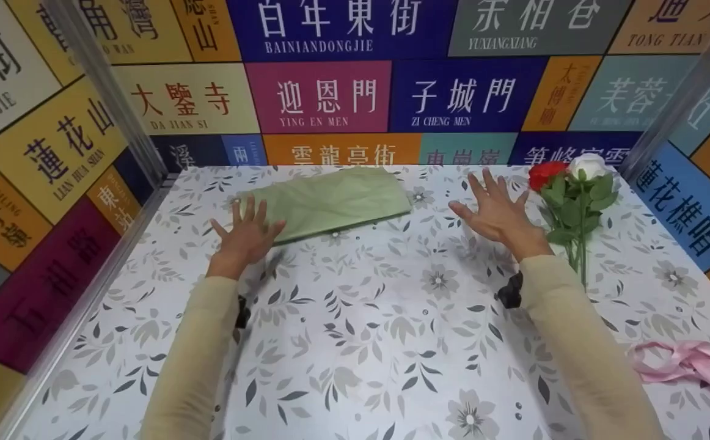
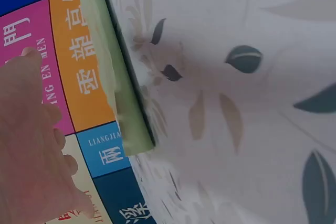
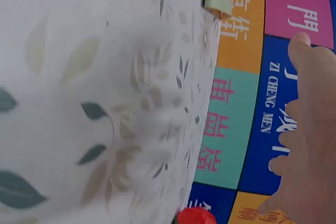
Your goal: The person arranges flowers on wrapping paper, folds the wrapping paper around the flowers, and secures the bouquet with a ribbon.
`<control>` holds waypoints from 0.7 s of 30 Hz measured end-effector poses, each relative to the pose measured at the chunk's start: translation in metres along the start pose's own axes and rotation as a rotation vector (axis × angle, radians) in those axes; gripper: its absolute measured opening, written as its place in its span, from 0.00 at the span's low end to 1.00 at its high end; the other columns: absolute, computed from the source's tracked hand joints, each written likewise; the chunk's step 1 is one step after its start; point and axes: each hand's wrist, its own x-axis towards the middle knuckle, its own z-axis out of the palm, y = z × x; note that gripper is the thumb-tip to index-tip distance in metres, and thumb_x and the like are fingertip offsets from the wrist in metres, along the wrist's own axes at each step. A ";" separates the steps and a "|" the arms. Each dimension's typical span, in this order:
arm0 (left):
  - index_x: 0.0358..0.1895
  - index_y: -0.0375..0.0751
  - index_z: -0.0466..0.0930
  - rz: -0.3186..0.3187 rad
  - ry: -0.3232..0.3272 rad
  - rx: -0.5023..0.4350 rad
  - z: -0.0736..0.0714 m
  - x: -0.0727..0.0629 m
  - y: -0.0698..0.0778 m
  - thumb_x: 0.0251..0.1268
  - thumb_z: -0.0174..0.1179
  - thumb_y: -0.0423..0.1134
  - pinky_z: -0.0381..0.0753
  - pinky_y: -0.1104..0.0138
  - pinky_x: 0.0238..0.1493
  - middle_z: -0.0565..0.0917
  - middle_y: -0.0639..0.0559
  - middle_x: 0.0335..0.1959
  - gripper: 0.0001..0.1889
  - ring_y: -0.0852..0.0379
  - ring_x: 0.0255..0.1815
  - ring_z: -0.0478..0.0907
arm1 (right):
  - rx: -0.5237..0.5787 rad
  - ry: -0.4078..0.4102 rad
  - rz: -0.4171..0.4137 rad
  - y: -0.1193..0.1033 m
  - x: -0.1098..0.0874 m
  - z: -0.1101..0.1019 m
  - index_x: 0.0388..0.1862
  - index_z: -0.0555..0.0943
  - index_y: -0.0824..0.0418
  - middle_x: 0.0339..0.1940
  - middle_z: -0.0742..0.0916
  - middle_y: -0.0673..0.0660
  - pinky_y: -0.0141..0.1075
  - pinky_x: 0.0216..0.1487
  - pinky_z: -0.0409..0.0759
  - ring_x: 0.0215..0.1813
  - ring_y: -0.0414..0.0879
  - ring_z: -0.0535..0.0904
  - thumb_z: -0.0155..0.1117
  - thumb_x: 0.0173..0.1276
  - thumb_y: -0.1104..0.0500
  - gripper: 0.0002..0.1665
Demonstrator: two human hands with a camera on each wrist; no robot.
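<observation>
A folded light-green sheet (image 1: 336,198) lies near the back of the table, its fold edge toward the front. My left hand (image 1: 245,232), fingers spread and straight, overlaps the sheet's left end in the head view. In the left wrist view that hand (image 2: 39,145) shows raised beside the green sheet (image 2: 131,124), with nothing in it. My right hand (image 1: 498,211) is also spread with nothing in it, between the sheet and two roses. One rose is red (image 1: 547,175), the other white (image 1: 588,164), both with green leaves and stems.
A pink ribbon (image 1: 685,363) lies loosely looped at the right edge of the table. The tabletop (image 1: 355,330) has a grey leaf and flower print. Panels with coloured signs (image 1: 318,95) rise behind and at both sides.
</observation>
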 end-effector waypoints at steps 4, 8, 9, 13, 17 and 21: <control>0.82 0.43 0.31 -0.002 -0.027 -0.023 0.003 -0.004 -0.010 0.78 0.25 0.67 0.22 0.26 0.70 0.28 0.43 0.83 0.42 0.36 0.82 0.22 | 0.051 -0.022 -0.021 -0.010 0.002 0.011 0.84 0.36 0.50 0.84 0.36 0.59 0.74 0.72 0.24 0.83 0.66 0.30 0.31 0.69 0.19 0.57; 0.81 0.39 0.33 0.003 -0.014 -0.062 0.004 -0.004 -0.015 0.79 0.27 0.65 0.24 0.28 0.72 0.31 0.39 0.83 0.42 0.33 0.82 0.26 | 0.066 -0.020 -0.042 -0.019 0.006 0.020 0.84 0.37 0.49 0.85 0.37 0.57 0.71 0.74 0.24 0.84 0.63 0.31 0.32 0.69 0.19 0.56; 0.81 0.38 0.34 0.006 -0.013 -0.075 0.005 -0.003 -0.015 0.79 0.28 0.64 0.25 0.29 0.73 0.31 0.39 0.83 0.41 0.33 0.82 0.26 | 0.064 -0.021 -0.047 -0.021 0.006 0.023 0.84 0.38 0.49 0.85 0.38 0.57 0.71 0.74 0.25 0.84 0.62 0.31 0.33 0.69 0.20 0.56; 0.81 0.36 0.34 0.026 -0.026 -0.110 0.006 0.000 -0.015 0.81 0.29 0.61 0.28 0.33 0.76 0.33 0.37 0.83 0.40 0.31 0.82 0.28 | 0.046 -0.046 -0.063 -0.030 0.009 0.032 0.84 0.40 0.50 0.85 0.39 0.57 0.70 0.76 0.28 0.84 0.62 0.31 0.35 0.70 0.21 0.55; 0.81 0.35 0.35 0.031 -0.036 -0.129 0.010 0.004 -0.016 0.81 0.31 0.59 0.32 0.36 0.79 0.34 0.35 0.83 0.39 0.30 0.82 0.30 | 0.036 -0.076 -0.085 -0.041 0.013 0.042 0.84 0.40 0.49 0.85 0.40 0.58 0.70 0.76 0.29 0.84 0.63 0.33 0.35 0.70 0.21 0.55; 0.81 0.33 0.36 0.030 -0.045 -0.150 0.016 0.007 -0.016 0.82 0.33 0.55 0.36 0.39 0.80 0.34 0.34 0.82 0.38 0.30 0.82 0.30 | 0.040 -0.093 -0.135 -0.053 0.020 0.052 0.84 0.39 0.50 0.85 0.42 0.59 0.64 0.80 0.34 0.84 0.63 0.35 0.36 0.72 0.23 0.53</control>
